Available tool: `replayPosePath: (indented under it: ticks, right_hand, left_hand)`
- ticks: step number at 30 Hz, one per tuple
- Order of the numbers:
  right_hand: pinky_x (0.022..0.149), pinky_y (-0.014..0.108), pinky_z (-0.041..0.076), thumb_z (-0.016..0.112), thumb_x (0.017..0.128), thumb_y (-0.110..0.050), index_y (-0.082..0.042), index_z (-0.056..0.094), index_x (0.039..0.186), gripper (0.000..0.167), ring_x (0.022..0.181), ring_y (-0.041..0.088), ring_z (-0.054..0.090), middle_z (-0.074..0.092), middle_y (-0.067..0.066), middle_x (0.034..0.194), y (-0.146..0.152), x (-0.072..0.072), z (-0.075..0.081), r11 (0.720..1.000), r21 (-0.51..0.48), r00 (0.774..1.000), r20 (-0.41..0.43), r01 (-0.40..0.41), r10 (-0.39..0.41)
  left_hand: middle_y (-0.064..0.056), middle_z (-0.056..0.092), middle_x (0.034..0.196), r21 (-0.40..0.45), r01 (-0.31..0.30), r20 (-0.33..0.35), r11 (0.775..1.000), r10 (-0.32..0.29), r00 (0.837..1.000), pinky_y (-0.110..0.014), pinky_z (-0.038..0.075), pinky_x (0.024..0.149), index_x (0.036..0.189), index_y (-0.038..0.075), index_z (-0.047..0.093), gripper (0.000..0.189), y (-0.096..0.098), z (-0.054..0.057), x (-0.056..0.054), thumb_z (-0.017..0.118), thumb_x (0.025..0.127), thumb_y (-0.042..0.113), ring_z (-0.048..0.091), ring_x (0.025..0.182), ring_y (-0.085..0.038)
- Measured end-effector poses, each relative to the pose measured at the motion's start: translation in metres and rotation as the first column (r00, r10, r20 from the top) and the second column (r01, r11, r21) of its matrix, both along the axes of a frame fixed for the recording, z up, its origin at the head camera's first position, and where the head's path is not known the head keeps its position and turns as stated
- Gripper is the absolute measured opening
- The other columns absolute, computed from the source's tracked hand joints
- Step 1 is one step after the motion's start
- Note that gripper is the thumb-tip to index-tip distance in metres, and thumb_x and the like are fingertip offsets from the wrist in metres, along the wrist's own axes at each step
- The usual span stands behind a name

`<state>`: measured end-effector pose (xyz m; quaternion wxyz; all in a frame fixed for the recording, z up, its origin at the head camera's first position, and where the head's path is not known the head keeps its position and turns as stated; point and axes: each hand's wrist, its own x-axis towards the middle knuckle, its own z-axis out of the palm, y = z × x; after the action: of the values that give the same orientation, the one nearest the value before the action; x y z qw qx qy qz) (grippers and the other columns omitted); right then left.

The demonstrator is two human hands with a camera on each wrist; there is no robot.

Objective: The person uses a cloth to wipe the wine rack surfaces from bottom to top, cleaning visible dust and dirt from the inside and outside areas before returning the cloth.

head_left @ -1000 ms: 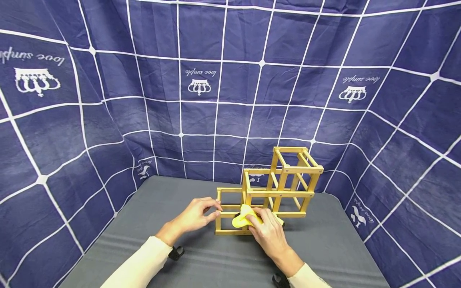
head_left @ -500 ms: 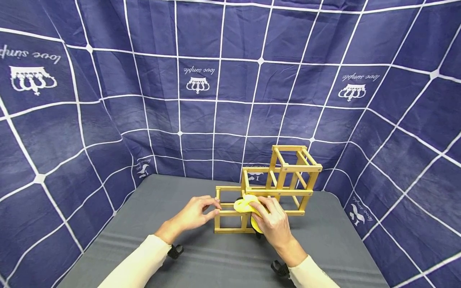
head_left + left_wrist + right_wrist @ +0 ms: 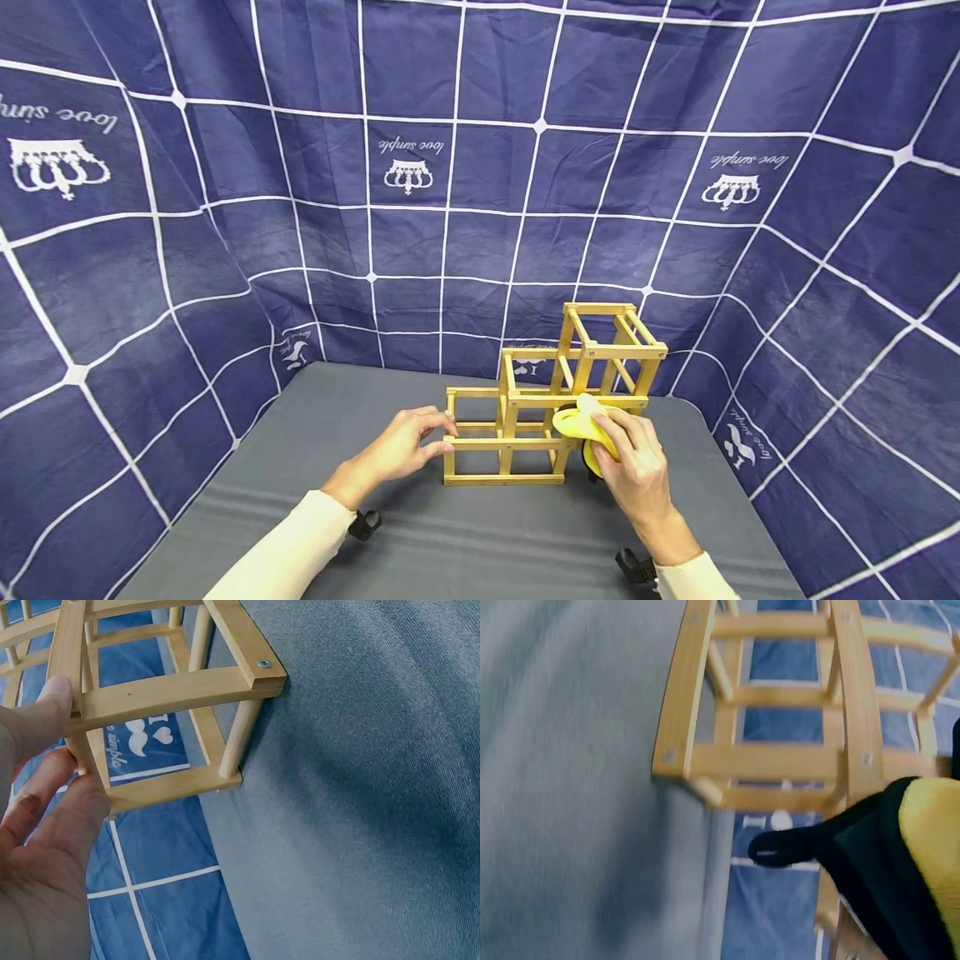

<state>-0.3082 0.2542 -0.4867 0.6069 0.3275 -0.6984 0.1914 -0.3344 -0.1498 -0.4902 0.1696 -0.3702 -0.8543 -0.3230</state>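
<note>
A stepped wooden rack (image 3: 480, 480) stands on the grey surface, rising towards the right. At its low left end, my left hand (image 3: 405, 446) pinches the corner; in the left wrist view the thumb of that hand (image 3: 45, 817) rests on the top rail and the fingers curl around the dowel below. My right hand (image 3: 637, 462) grips a bunched yellow cloth (image 3: 577, 423) at the rack's right part, overlapping the front rail. Up close in the right wrist view, the cloth (image 3: 937, 832) shows black trim and a hanging loop (image 3: 780, 846); the right hand is out of sight there.
Blue fabric with white grid lines (image 3: 450, 250) hangs behind the rack and on both sides. The grey surface (image 3: 450, 542) spreads in front and to the left. Black bands (image 3: 365, 525) sit at both wrists.
My right hand has carried the yellow cloth up from the low front of the rack, then rightward along it. My left hand stays at the rack's left corner.
</note>
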Motion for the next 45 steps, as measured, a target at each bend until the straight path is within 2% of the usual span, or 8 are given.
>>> replayPosePath:
  ticks: [8,11,16,18,27,34,42,45]
  right_hand:
    - [0.072,0.055,0.060,0.066,0.119,-0.026,-0.008,0.087,0.121,0.028,0.093,0.041,0.072,0.081,0.022,0.114,0.008,-0.003,-0.009,0.991,0.109,0.995,0.059,0.078,-0.085]
    - [0.075,0.055,0.062,0.077,0.105,-0.014,-0.009,0.086,0.124,0.021,0.096,0.040,0.072,0.080,0.022,0.118,0.007,0.001,-0.017,0.986,0.156,0.987,0.136,0.065,-0.087]
    - [0.083,0.054,0.063,0.102,0.068,0.000,-0.012,0.085,0.127,0.063,0.100,0.036,0.072,0.079,0.018,0.122,0.006,0.007,-0.028,0.970,0.237,0.973,0.207,0.048,-0.099]
    - [0.086,0.053,0.063,0.106,0.064,-0.001,-0.013,0.085,0.128,0.069,0.100,0.034,0.072,0.079,0.017,0.123,0.006,0.008,-0.028,0.961,0.271,0.972,0.207,0.048,-0.107]
    - [0.080,0.055,0.061,0.070,0.112,-0.020,-0.007,0.086,0.125,0.024,0.097,0.041,0.072,0.081,0.022,0.118,0.004,-0.003,-0.008,0.986,0.161,0.993,0.106,0.030,-0.048]
    - [0.079,0.053,0.060,0.068,0.109,-0.018,-0.006,0.086,0.121,0.025,0.095,0.041,0.072,0.081,0.021,0.115,0.007,-0.002,-0.010,0.989,0.145,0.994,0.100,0.022,-0.037]
    - [0.081,0.050,0.056,0.064,0.119,-0.024,-0.003,0.087,0.114,0.031,0.091,0.043,0.072,0.082,0.023,0.110,0.019,0.004,-0.008,0.996,0.090,0.999,0.041,0.025,-0.029]
    - [0.082,0.048,0.054,0.067,0.114,-0.019,0.002,0.085,0.109,0.028,0.086,0.045,0.070,0.080,0.026,0.105,0.024,0.006,-0.003,0.999,0.049,1.000,-0.005,0.010,-0.010]
  left_hand:
    - [-0.005,0.085,0.113,0.023,0.032,-0.018,0.999,-0.032,0.999,-0.044,0.066,0.079,0.109,0.012,0.083,0.018,-0.003,-0.002,-0.003,0.094,0.096,0.009,0.083,0.105,-0.025]
    - [-0.005,0.085,0.111,0.025,0.035,-0.010,0.999,-0.035,0.999,-0.037,0.062,0.075,0.109,0.011,0.083,0.018,-0.004,-0.004,-0.003,0.094,0.096,0.008,0.079,0.099,-0.021]
    - [-0.008,0.085,0.114,0.021,0.018,0.014,1.000,-0.018,1.000,-0.035,0.062,0.076,0.110,0.012,0.083,0.017,-0.006,-0.009,-0.002,0.093,0.097,0.009,0.075,0.096,-0.018]
    - [-0.009,0.085,0.117,0.020,0.006,0.018,1.000,-0.007,1.000,-0.038,0.065,0.078,0.110,0.013,0.083,0.017,-0.007,-0.009,-0.002,0.093,0.097,0.009,0.077,0.101,-0.017]
    - [-0.006,0.083,0.112,-0.004,0.017,-0.008,1.000,-0.017,1.000,-0.020,0.048,0.072,0.110,0.012,0.083,0.018,-0.003,-0.003,-0.002,0.094,0.096,0.010,0.056,0.078,-0.012]
    - [-0.011,0.085,0.123,-0.014,-0.023,0.037,1.000,0.023,0.999,-0.019,0.049,0.073,0.111,0.015,0.084,0.018,-0.005,-0.007,0.004,0.093,0.097,0.009,0.056,0.085,0.000]
    - [-0.004,0.083,0.114,0.007,0.000,0.017,1.000,0.000,1.000,-0.020,0.048,0.074,0.116,0.017,0.086,0.020,-0.002,-0.003,0.002,0.092,0.099,0.007,0.084,0.111,-0.027]
    - [-0.004,0.082,0.116,-0.015,-0.008,0.012,1.000,0.008,1.000,-0.028,0.063,0.084,0.117,0.018,0.087,0.022,-0.002,-0.002,0.003,0.091,0.099,0.007,0.084,0.125,-0.035]
